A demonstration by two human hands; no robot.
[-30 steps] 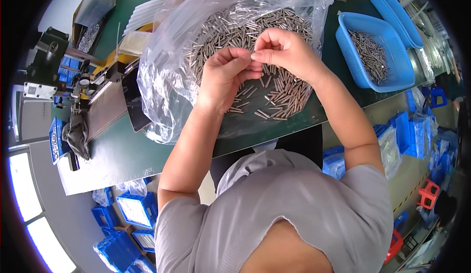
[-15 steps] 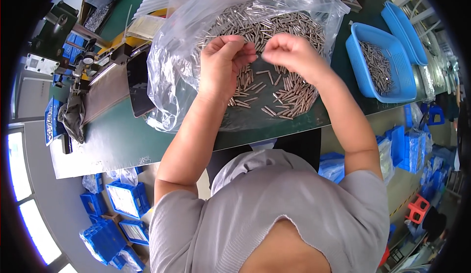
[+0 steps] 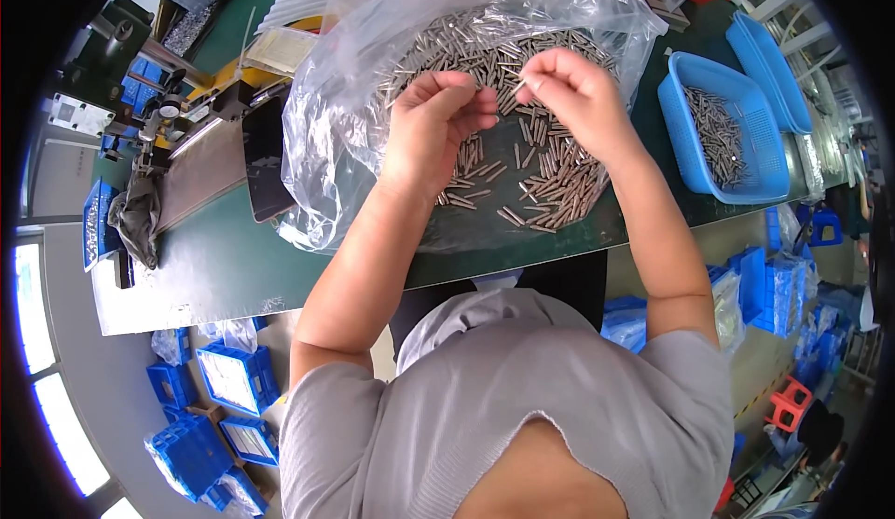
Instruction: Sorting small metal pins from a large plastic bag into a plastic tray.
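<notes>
A heap of small grey metal pins (image 3: 559,184) lies on a clear plastic bag (image 3: 326,114) spread over the green table. Above the heap, my left hand (image 3: 433,118) is closed, thumb against curled fingers; whatever is between them is too small to make out. Just to its right, my right hand (image 3: 578,95) pinches a slim metal pin between thumb and fingertips. The two hands are a short gap apart, with loose pins beneath them.
At the right stands a blue basket (image 3: 681,137) partly filled with pins, beside another blue tray (image 3: 769,72). A dark flat tablet-like panel (image 3: 268,160) and a bench device with a dial (image 3: 171,106) are at the left. Blue crates (image 3: 238,375) sit below the table.
My right hand has moved slightly right and turned, its fingers now pinching a pin. My left hand has barely shifted. A few loose pins near the middle lie differently.
</notes>
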